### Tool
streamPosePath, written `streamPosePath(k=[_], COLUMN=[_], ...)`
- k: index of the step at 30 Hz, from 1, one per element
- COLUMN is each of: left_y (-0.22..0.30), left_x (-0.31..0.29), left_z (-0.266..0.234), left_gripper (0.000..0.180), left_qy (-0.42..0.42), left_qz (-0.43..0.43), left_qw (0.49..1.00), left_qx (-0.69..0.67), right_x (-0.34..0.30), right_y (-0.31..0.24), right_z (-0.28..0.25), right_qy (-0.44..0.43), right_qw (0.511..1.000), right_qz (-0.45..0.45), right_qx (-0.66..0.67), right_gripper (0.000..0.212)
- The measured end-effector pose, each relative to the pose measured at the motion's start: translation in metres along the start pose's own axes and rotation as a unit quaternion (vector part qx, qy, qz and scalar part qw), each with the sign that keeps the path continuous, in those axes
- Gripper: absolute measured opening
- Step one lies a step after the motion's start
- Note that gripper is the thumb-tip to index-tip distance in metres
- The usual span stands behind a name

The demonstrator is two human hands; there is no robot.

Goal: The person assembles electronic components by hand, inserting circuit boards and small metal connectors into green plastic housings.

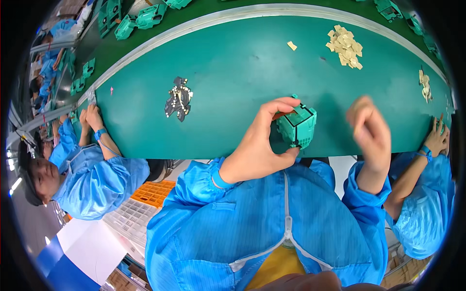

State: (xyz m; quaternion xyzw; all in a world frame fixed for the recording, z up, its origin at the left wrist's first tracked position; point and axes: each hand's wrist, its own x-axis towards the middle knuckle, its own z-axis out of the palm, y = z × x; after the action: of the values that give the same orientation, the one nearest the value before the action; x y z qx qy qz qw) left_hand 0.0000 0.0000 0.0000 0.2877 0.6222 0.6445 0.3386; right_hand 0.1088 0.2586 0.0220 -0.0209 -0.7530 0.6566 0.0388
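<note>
The left hand (pixel 259 140) holds a small green plastic housing (pixel 297 127) just above the near edge of the green table (pixel 233 72). Its fingers (pixel 272 109) are clamped on the housing, curling over the top left corner while the thumb presses from below at the near side. The housing is a boxy part with dark slots on its upper face and a ribbed front, tilted a little to the right.

The right hand (pixel 370 131) hovers to the right of the housing, apart from it, blurred. Its fingers are drawn together in a loose fist; whether they pinch something small cannot be told.

On the table, left of the housing and farther away, lies a heap of small dark and pale parts (pixel 178 98). At the far right sits a pile of tan flat pieces (pixel 345 46), with one single tan piece (pixel 291 45) to its left and a smaller tan cluster (pixel 425 85) near the right rim. More green housings (pixel 145 18) lie on the far strip beyond the table's pale edge.

Both forearms wear blue sleeves. At the left a co-worker in a blue coat rests two hands (pixel 91 119) on the table edge; at the right another person's hand (pixel 438 138) touches the table too.
</note>
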Motion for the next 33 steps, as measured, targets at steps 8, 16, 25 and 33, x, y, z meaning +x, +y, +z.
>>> streamPosePath(k=[8, 16, 25, 33], left_y=[-0.001, -0.009, -0.016, -0.017], left_x=[0.004, 0.006, 0.005, 0.004], left_z=[0.002, 0.0, -0.005, -0.002], left_gripper=[0.077, 0.07, 0.068, 0.069], left_qy=[0.003, 0.032, -0.003, -0.002], left_qz=[-0.015, -0.011, 0.016, 0.02], left_qw=[0.999, 0.997, 0.997, 0.997], left_qx=[-0.043, -0.072, -0.071, -0.073], right_x=[0.066, 0.01, 0.006, 0.005], right_y=[0.031, -0.024, -0.024, -0.026], right_z=[-0.032, 0.039, 0.081, 0.087], right_qy=[0.314, 0.036, 0.094, 0.114], right_qw=[0.898, 0.995, 0.989, 0.987], right_qz=[0.053, 0.062, 0.075, 0.103], right_qx=[-0.302, -0.075, -0.087, -0.038], right_gripper=[0.019, 0.029, 0.019, 0.012])
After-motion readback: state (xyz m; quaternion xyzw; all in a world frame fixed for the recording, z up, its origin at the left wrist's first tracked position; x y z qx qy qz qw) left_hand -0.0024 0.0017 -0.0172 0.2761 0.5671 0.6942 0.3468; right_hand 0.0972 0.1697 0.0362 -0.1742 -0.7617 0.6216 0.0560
